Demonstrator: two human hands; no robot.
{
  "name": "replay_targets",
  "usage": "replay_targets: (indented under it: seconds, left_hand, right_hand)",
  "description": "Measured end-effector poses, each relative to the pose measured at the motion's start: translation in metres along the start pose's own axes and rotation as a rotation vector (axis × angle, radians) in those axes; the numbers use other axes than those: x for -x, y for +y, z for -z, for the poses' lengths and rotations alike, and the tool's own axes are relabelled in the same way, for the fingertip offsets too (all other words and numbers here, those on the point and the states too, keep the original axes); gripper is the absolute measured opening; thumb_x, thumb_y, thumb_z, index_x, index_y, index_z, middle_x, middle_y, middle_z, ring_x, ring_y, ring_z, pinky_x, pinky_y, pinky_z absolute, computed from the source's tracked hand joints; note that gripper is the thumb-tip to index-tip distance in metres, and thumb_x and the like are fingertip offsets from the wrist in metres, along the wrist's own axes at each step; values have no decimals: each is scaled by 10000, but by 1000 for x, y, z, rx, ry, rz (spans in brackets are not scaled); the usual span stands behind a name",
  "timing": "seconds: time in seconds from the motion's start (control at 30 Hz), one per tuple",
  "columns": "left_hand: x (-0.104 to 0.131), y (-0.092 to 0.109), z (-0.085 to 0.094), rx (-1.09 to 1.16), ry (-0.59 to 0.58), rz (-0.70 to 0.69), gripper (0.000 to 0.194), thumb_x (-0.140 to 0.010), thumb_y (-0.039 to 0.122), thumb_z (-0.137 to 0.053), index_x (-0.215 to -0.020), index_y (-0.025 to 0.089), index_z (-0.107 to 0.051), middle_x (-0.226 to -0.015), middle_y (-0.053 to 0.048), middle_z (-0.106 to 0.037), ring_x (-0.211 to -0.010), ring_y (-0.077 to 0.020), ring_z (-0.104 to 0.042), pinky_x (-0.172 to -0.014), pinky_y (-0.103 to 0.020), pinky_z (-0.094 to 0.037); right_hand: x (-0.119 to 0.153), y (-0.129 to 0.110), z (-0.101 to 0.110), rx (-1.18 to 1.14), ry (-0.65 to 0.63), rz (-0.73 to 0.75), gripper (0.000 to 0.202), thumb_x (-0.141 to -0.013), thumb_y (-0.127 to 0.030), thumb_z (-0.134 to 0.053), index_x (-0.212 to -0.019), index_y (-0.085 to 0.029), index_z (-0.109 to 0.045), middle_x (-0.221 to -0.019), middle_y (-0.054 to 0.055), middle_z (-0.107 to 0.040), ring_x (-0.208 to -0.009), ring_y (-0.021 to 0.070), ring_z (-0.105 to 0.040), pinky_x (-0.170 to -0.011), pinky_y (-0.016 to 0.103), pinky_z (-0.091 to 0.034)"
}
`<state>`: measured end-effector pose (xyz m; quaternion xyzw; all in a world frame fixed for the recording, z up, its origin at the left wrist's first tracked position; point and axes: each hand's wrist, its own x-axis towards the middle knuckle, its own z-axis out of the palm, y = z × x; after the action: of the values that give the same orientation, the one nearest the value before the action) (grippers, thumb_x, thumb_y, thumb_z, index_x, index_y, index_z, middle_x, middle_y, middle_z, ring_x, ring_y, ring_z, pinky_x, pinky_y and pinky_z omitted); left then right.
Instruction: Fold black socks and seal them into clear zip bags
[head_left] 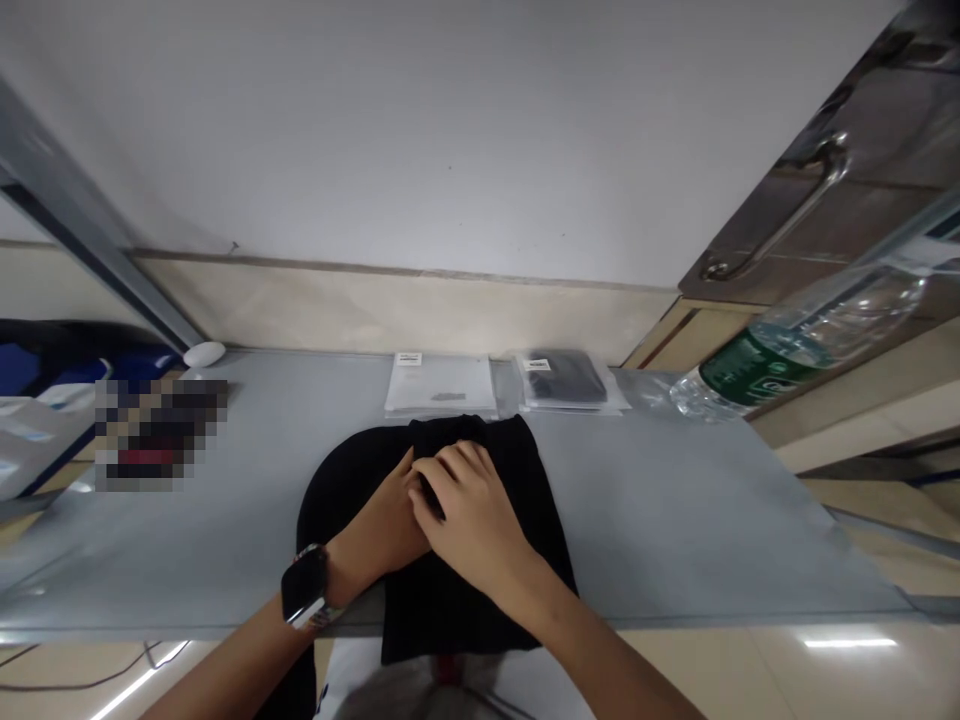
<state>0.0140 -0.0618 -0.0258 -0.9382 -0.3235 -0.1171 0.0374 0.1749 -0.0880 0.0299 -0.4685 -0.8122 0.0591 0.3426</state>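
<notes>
A black piece of clothing (525, 530) lies on the grey table, bunched in the middle, with its lower part hanging over the front edge. Which kind of garment it is, I cannot tell. My left hand (386, 525), a watch on its wrist, rests on the cloth with its thumb pointing up; most of its fingers are hidden. Against it lies my right hand (472, 510), fingers bent inward over the fabric. Both hands are closed at the same spot, and dark cloth shows between the right thumb and fingers.
Behind the garment lie a white flat pack (442, 385) and a dark pack in clear plastic (566, 380), both labelled. A water bottle with a green label (765, 368) is at right. On the left are a white oval object (204, 354) and a blurred-out item (161, 435) on the grey table (675, 520).
</notes>
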Motion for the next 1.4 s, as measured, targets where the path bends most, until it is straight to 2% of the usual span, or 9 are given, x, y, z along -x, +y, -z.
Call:
replay_targets:
  seconds: [0.1, 0.2, 0.37, 0.5, 0.6, 0.8, 0.93, 1.13, 1.4]
  left_hand:
    - [-5, -2, 12, 86, 4, -21, 396, -1094, 419, -547, -1338, 173, -739, -1370, -154, -743, -1425, -364, -583, -1294, -621, -312]
    - [-11, -3, 24, 155, 14, -24, 584, -1072, 591, -554, -1483, 184, -634, -1509, -169, -654, -1513, -378, -498, -1293, -631, -310]
    - [-12, -4, 22, 217, 41, -20, 665, -1053, 628, -569, -1551, 187, -566, -1561, -179, -610, -1532, -402, -475, -1289, -663, -307]
    - [-12, -5, 20, 187, 14, -31, 647, -1061, 589, -584, -1568, 189, -545, -1579, -178, -592, -1528, -389, -483, -1300, -652, -299]
    - [-13, -5, 19, 162, 14, -37, 679, -1077, 582, -555, -1615, 174, -486, -1604, -192, -565, -1549, -380, -460, -1310, -640, -290]
    - [-15, -1, 19, 152, 11, -18, 669, -1095, 629, -459, -1453, 99, -654, -1384, -218, -725, -1479, -400, -546, -1312, -659, -279]
    - [-16, -2, 29, 206, 24, 17, 701, -1089, 654, -444, -1478, 97, -616, -1479, -237, -659, -1486, -399, -542, -1294, -649, -339]
    - [-14, -8, 39, 390, 115, 129, 570, -1109, 539, -494, -1550, 185, -561, -1567, -161, -614, -1495, -336, -537, -1259, -568, -436]
    - [-19, -14, 43, 670, 219, 451, 244, -1039, 374, -614, -1091, 217, -794, -1169, -82, -796, -1114, -282, -699, -1010, -481, -565]
  right_hand:
    - [15, 16, 16, -109, 151, -30, 285, -998, -158, -603, -1252, -250, -693, -1305, 121, -690, -1330, 306, -598, -1159, 510, -504]
    - [28, 44, 22, -220, 322, -288, 396, -980, -256, -652, -1374, -277, -624, -1488, 141, -592, -1414, 329, -565, -1213, 577, -466]
    - [26, 68, 15, -578, 119, -606, 445, -972, -454, -664, -1353, -227, -639, -1268, 129, -734, -1124, 281, -737, -984, 458, -613]
    - [11, 58, 15, -302, 100, -506, 241, -989, -395, -634, -1077, -233, -790, -930, 67, -730, -847, 229, -705, -789, 356, -571]
    - [2, 49, 11, -184, 139, -444, 295, -976, -312, -611, -1186, -224, -798, -779, 26, -666, -706, 201, -639, -719, 337, -532]
    - [-11, 40, -1, -301, 145, -362, 304, -919, -189, -556, -1130, -217, -773, -702, -14, -628, -633, 167, -603, -711, 308, -525]
    - [-14, 46, 11, -249, 169, -490, 107, -934, -348, -632, -922, -243, -650, -667, -34, -590, -628, 171, -589, -665, 303, -476]
    - [-13, 59, 17, -240, -63, -561, 198, -910, -351, -664, -787, -258, -539, -707, -21, -631, -650, 179, -587, -629, 303, -415]
    - [-17, 40, 11, -478, -4, -413, 42, -907, -202, -648, -895, -241, -659, -725, -35, -646, -670, 158, -624, -661, 284, -476]
